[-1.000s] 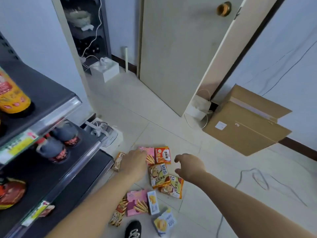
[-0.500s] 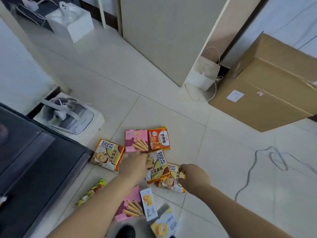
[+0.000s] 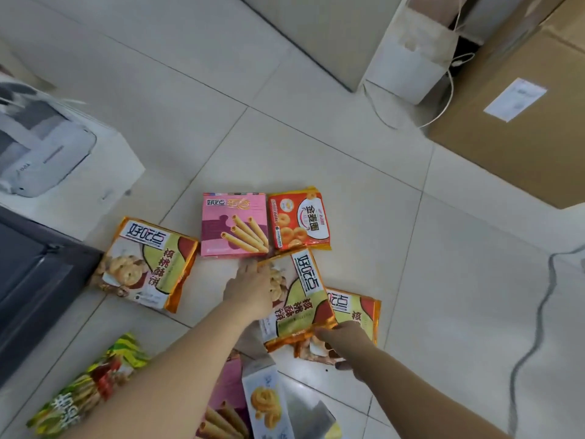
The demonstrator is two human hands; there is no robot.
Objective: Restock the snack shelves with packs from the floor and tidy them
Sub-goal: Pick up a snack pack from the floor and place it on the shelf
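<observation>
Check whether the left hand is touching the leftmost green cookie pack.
Apart. The head view shows bare floor tile between the left hand and the leftmost green cookie pack.

On the floor (image 3: 316, 147), the egg-roll box (image 3: 234, 223) lies just left of the ring-biscuit pack (image 3: 299, 221). Directly before them the middle cookie pack (image 3: 304, 299) overlaps the right cookie pack (image 3: 359, 308), with the left hand (image 3: 250, 293) on its left part and the right hand (image 3: 343, 342) at its near edge. The left cookie pack (image 3: 148, 264) lies apart, beside the shelf base (image 3: 31, 280); the carton (image 3: 506, 147) stands behind, far right.
</observation>
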